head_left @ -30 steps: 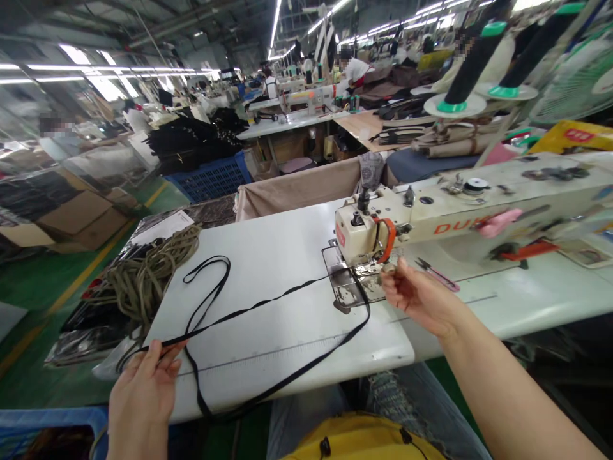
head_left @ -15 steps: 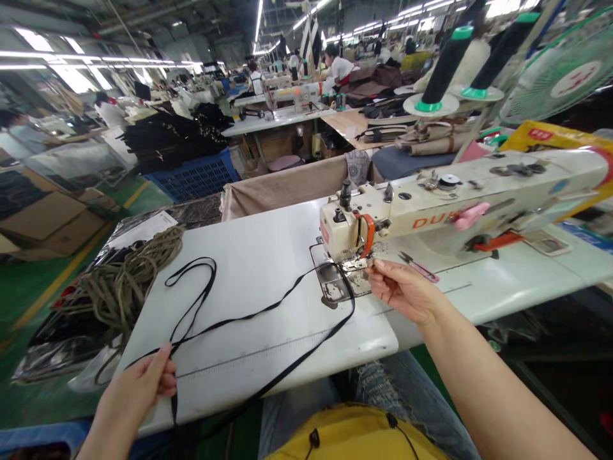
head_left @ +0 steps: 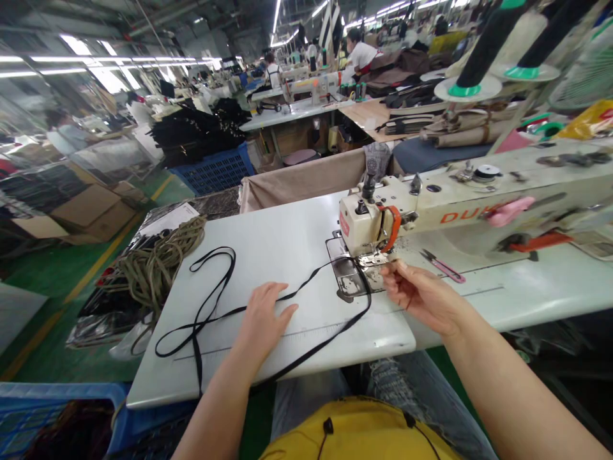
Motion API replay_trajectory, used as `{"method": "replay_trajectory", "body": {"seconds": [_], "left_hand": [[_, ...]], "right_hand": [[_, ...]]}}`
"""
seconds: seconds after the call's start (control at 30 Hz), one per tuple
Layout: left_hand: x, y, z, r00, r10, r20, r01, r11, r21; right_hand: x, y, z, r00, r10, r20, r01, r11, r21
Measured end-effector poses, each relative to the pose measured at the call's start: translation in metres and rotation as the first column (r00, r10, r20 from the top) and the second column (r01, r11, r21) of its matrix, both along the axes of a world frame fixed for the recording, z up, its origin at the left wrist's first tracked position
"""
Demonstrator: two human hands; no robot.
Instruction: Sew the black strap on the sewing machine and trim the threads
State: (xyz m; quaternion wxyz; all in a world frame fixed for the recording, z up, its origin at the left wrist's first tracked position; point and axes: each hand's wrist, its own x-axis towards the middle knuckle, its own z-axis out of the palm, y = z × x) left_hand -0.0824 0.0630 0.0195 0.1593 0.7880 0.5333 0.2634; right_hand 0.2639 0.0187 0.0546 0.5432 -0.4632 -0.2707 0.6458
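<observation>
A long black strap (head_left: 211, 300) lies looped over the white sewing table (head_left: 287, 243) and runs under the presser foot of the cream sewing machine (head_left: 431, 204). My left hand (head_left: 263, 319) lies flat on the table over the strap, fingers stretched out. My right hand (head_left: 421, 297) is beside the needle plate (head_left: 347, 278), its fingers pinched together close to the strap end at the foot; what they grip is too small to make out.
A heap of olive straps (head_left: 153, 268) lies at the table's left end. Pink-handled thread snips (head_left: 443, 267) rest behind my right hand. Thread cones (head_left: 483, 45) stand at the back right. A blue crate (head_left: 57, 409) sits at lower left. Other people work at further tables.
My left hand let go of the strap at the table's front left edge and moved right onto the middle of the table. My right hand stayed by the presser foot.
</observation>
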Motion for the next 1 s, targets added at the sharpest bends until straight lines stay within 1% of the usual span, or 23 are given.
{"method": "replay_trajectory", "body": {"seconds": [0.07,0.1,0.17,0.23,0.3,0.33,0.37,0.43,0.47,0.5,0.57,0.63,0.7,0.77,0.87,1.0], "left_hand": [[0.016,0.010,-0.009,0.999,-0.036,0.022,0.036,0.999,-0.009],[0.023,0.014,-0.011,0.998,-0.051,0.034,0.052,0.998,-0.021],[0.034,0.020,-0.010,0.995,-0.086,0.053,0.089,0.994,-0.063],[0.042,0.019,-0.005,0.990,-0.124,0.062,0.130,0.985,-0.110],[0.047,0.012,0.001,0.986,-0.126,0.110,0.148,0.964,-0.219],[0.048,0.006,0.004,0.981,-0.103,0.164,0.151,0.937,-0.314],[0.049,-0.001,0.006,0.969,-0.062,0.239,0.163,0.888,-0.430],[0.050,-0.016,0.010,0.915,0.072,0.397,0.219,0.737,-0.639],[0.051,-0.023,0.012,0.880,0.144,0.453,0.253,0.665,-0.703],[0.052,-0.030,0.013,0.846,0.209,0.491,0.282,0.607,-0.743],[0.054,-0.042,0.017,0.785,0.313,0.535,0.326,0.526,-0.786],[0.056,-0.053,0.020,0.730,0.387,0.564,0.381,0.455,-0.805],[0.058,-0.061,0.023,0.683,0.430,0.591,0.441,0.402,-0.802],[0.059,-0.067,0.023,0.659,0.447,0.605,0.477,0.373,-0.796],[0.057,-0.073,0.020,0.654,0.439,0.617,0.486,0.381,-0.786],[0.055,-0.078,0.018,0.664,0.364,0.653,0.529,0.389,-0.754]], "right_hand": [[-0.010,-0.006,-0.002,0.999,0.047,0.017,-0.047,0.999,-0.004],[-0.016,-0.009,-0.004,0.997,0.080,0.022,-0.080,0.997,-0.012],[-0.028,-0.015,-0.007,0.987,0.156,0.036,-0.154,0.987,-0.036],[-0.039,-0.020,-0.011,0.974,0.217,0.071,-0.213,0.976,-0.052],[-0.047,-0.023,-0.015,0.960,0.252,0.125,-0.247,0.968,-0.054],[-0.050,-0.023,-0.018,0.954,0.261,0.148,-0.256,0.965,-0.052],[-0.053,-0.024,-0.021,0.949,0.269,0.164,-0.264,0.963,-0.052],[-0.059,-0.024,-0.026,0.941,0.289,0.174,-0.284,0.957,-0.055],[-0.062,-0.023,-0.028,0.938,0.301,0.169,-0.296,0.954,-0.055],[-0.065,-0.023,-0.030,0.937,0.312,0.160,-0.307,0.950,-0.054],[-0.073,-0.021,-0.033,0.936,0.325,0.136,-0.321,0.946,-0.049],[-0.081,-0.020,-0.034,0.945,0.313,0.098,-0.310,0.950,-0.045],[-0.087,-0.019,-0.035,0.958,0.285,0.032,-0.283,0.958,-0.052],[-0.091,-0.019,-0.035,0.967,0.247,-0.064,-0.251,0.966,-0.066],[-0.093,-0.020,-0.037,0.967,0.192,-0.170,-0.210,0.974,-0.091],[-0.093,-0.022,-0.038,0.979,0.141,-0.147,-0.156,0.983,-0.095]]}}
